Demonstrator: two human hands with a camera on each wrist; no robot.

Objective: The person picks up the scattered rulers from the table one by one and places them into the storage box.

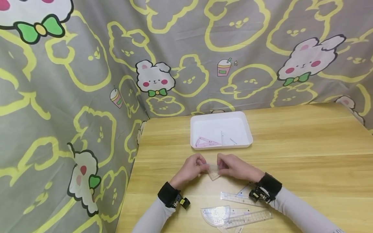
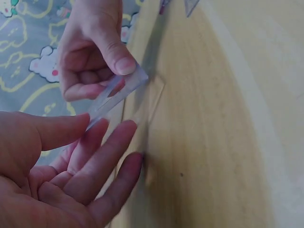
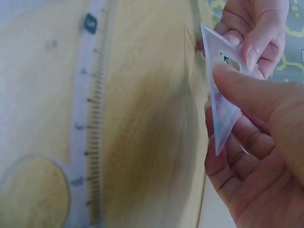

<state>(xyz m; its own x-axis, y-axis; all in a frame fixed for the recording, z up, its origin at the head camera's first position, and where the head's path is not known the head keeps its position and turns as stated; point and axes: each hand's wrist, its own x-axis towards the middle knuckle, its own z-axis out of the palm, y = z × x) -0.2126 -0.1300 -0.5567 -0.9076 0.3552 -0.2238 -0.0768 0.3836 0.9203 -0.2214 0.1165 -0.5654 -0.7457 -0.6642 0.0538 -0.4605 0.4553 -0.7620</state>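
Observation:
A small clear plastic set square (image 1: 213, 171) is held above the table between both hands. My left hand (image 1: 190, 168) pinches one side of it between thumb and fingers. On the other side, my right hand (image 1: 236, 166) grips it with the thumb (image 3: 237, 83) flat on its face. The right wrist view shows the set square (image 3: 222, 102) with a cut-out and dark marks. Two more set squares, one pink (image 1: 205, 142) and one clear (image 1: 228, 140), lie in a white tray (image 1: 247, 129) beyond the hands.
Nearer the body lie a clear protractor (image 1: 215, 215), a ruler (image 1: 249, 219) and another ruler (image 1: 242, 198) partly under the right wrist; other clear pieces overlap them. The wooden table (image 1: 309, 155) extends right. A patterned curtain (image 1: 186, 48) hangs behind and along the left.

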